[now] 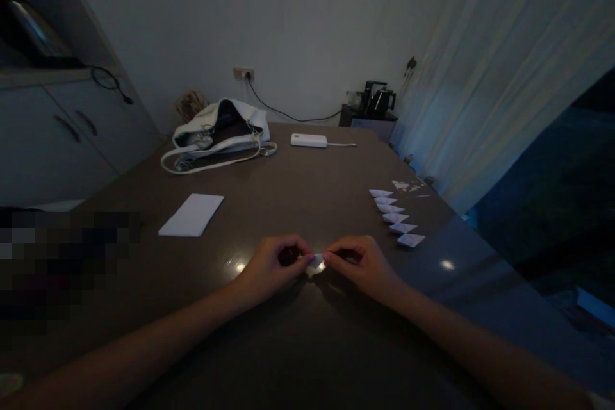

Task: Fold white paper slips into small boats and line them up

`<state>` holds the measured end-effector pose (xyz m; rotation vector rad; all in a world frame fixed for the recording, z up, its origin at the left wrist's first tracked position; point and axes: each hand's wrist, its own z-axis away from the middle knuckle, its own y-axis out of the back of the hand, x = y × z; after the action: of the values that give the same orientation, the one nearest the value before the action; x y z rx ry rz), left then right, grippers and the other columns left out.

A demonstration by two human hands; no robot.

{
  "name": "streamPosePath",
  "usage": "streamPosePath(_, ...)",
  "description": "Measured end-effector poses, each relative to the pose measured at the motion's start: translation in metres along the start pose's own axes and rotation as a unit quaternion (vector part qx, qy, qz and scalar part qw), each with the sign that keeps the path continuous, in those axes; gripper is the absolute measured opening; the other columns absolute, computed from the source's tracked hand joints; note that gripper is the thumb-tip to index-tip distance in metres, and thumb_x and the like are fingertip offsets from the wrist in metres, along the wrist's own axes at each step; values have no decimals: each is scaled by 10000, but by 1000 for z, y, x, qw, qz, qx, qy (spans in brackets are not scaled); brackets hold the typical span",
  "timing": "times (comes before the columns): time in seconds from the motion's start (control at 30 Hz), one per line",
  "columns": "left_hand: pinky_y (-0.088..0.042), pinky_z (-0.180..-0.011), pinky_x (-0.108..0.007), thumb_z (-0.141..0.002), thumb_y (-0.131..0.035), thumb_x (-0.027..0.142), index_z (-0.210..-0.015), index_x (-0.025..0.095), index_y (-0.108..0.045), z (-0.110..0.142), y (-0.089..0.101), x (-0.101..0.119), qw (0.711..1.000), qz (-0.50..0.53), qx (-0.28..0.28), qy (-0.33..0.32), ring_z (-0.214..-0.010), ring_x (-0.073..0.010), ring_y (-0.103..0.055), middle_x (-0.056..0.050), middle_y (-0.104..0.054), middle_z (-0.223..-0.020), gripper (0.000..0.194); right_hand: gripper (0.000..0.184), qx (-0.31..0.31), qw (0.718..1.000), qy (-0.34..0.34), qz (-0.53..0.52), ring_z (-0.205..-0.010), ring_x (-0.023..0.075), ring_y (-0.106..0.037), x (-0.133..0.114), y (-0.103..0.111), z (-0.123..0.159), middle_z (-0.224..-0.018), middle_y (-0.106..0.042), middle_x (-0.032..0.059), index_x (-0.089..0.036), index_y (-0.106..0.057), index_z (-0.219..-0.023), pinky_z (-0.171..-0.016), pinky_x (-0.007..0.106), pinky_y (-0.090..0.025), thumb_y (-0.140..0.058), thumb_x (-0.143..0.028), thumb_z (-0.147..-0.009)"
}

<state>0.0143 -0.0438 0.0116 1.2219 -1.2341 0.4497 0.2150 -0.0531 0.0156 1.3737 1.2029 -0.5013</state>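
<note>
Between my two hands is a small piece of folded white paper (316, 262), pinched at both sides just above the table. My left hand (275, 264) grips its left edge between thumb and forefinger. On the opposite edge, the thumb and fingers of my right hand (364, 264) are closed. Fingertips cover part of the paper, so its full shape is hidden. To the right stands a slanting row of several small folded paper boats (394, 218). A stack of white paper (192, 215) lies to the left.
A white handbag (221, 134) sits open at the far left of the brown table (307, 192). Near the back lies a white power bank (309, 140) with a short cable. Paper scraps (408, 186) lie by the right edge, near a sheer curtain (461, 83).
</note>
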Motion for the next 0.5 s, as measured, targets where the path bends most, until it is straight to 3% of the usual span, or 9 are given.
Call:
streamPosePath(0.27,-447,-604,-239,-835,-600,334,-867,132,-681,-2,4,-2,1000,23,7,10,-683,-154,-606,-45,-679,-757,220,160,21,998,-26,-53,-617,140,-614,5,2,-3,-678,-688,36,-150,-712,-755,-564,235,-452,-635,-285,-793)
streamPosePath(0.5,-442,-582,-221,-801,-643,330,-805,130,-702,-6,5,-8,996,78,36,19,-653,-142,-604,-37,-686,-724,208,198,-51,997,-43,-28,-634,138,-600,12,0,-4,-730,-675,33,-153,-695,-820,-575,239,-449,-658,-345,-790)
